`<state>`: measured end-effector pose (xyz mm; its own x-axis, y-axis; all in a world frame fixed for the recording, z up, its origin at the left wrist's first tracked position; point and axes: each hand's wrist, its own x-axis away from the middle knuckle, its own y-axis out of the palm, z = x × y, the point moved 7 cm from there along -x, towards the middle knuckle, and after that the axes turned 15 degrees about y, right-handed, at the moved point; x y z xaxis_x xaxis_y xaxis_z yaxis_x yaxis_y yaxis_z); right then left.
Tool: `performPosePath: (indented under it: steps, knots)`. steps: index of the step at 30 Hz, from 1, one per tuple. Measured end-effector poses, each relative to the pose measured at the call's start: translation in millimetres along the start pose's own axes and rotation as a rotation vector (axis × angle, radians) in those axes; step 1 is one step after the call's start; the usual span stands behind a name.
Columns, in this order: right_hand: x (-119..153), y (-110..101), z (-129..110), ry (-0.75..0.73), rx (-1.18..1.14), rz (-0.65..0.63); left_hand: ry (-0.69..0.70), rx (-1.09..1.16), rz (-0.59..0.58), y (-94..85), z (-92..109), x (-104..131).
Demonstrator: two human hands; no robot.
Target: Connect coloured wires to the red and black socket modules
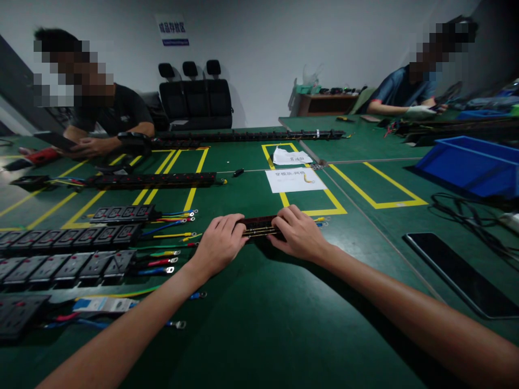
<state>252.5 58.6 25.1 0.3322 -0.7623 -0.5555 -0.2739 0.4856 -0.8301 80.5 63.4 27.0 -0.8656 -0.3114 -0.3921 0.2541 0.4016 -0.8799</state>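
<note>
Both hands grip a short dark socket strip held at the middle of the green table. Its face toward me shows thin brass-coloured bars running lengthwise. My left hand is wrapped round its left end, and my right hand closes on the right end. From behind the right hand, wires with ring terminals stick out. Left of my left hand lie rows of black socket strips, with coloured wires and ring terminals pointing toward me.
A printed paper sheet and a crumpled paper lie beyond my hands. A phone, black cables and a blue bin are at right. Long black strips lie farther back. Two people sit across the table.
</note>
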Motion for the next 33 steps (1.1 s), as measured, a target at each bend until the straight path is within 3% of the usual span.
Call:
performPosePath:
  steps: [14, 33]
  knots:
    - [1.2, 3.7, 0.6, 0.009, 0.035, -0.044, -0.026, 0.046, -0.07, 1.5, -2.8, -1.8]
    - [2.0, 5.1, 3.2, 0.027, -0.019, -0.038, -0.052, 0.087, -0.032, 2.2, -2.6, 1.6]
